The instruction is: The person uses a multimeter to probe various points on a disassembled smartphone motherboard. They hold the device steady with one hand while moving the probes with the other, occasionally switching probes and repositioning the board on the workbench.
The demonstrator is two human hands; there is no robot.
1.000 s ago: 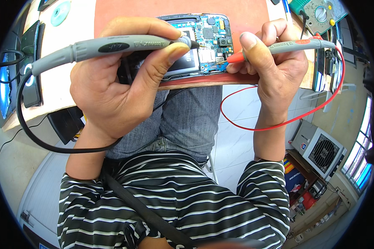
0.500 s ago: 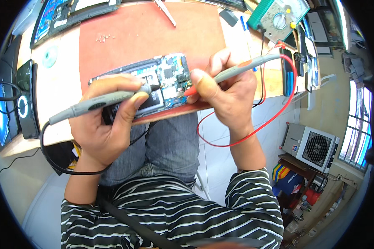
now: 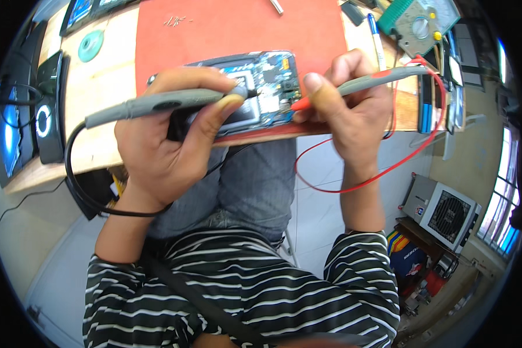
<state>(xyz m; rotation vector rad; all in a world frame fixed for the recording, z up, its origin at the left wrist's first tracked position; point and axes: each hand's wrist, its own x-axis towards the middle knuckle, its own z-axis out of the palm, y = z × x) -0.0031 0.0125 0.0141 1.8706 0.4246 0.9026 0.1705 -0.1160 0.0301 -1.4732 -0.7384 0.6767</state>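
Observation:
An opened smartphone (image 3: 279, 65) lies near the table's front edge, its blue circuit board and a framed battery (image 3: 255, 110) exposed. Between thumb and fingers my left hand (image 3: 156, 145) grips a grey test probe (image 3: 139, 106) with a black tip, and this hand covers the phone's left part. The black tip is over the border of battery and board; whether it touches, I cannot tell. My right hand (image 3: 359, 119) pinches a second grey probe (image 3: 383, 78) with a red tip. That tip is at the board's lower right, its contact point too small to make out.
A green-framed analog multimeter (image 3: 417, 26) stands at the back right, with a blue pen (image 3: 377, 40) beside it. Small screws (image 3: 177, 21) lie on the red mat (image 3: 226, 26). Further left are a green round disc (image 3: 91, 45) and a black device (image 3: 51, 110). A red lead (image 3: 354, 188) loops past my right wrist.
The whole view has shifted, so the table, phone and hands appear higher and further right. Both hands keep their probes, with tips at about the same places over the phone.

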